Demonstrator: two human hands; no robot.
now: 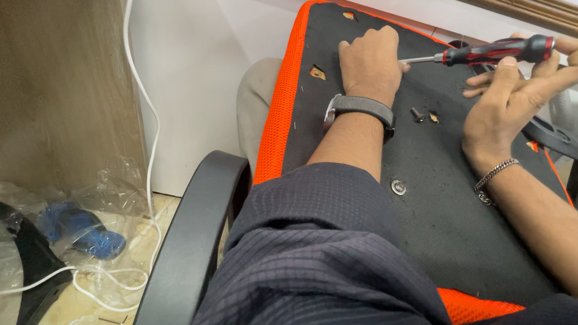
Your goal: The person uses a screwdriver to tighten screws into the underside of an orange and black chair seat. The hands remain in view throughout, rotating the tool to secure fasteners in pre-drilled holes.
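Right hand (515, 91) fingers wrapped around the red-and-black handled screwdriver (497, 51), thumb and fingertips closed on the handle, tool lying horizontal with its metal shaft pointing left. Shaft tip disappears at the left hand (369, 63), which is curled into a loose fist pressed onto the black fabric underside of an upturned orange-trimmed chair seat (450, 218), near the seat's far edge; fingers closed around the tip area, can't tell what they pinch. Left wrist has a grey-strap wristwatch (361, 106), right wrist a silver chain bracelet (492, 177). On the seat underside between the forearms: a small loose metal bolt (417, 114) just beside a mounting hole, and a round silver washer-head screw (399, 187) seated nearer the middle. Black plastic armrest (185, 257) along the seat's left edge, another at the right edge. Floor at left: white cable (144, 127), clear plastic wrap with a blue object (80, 232) inside.
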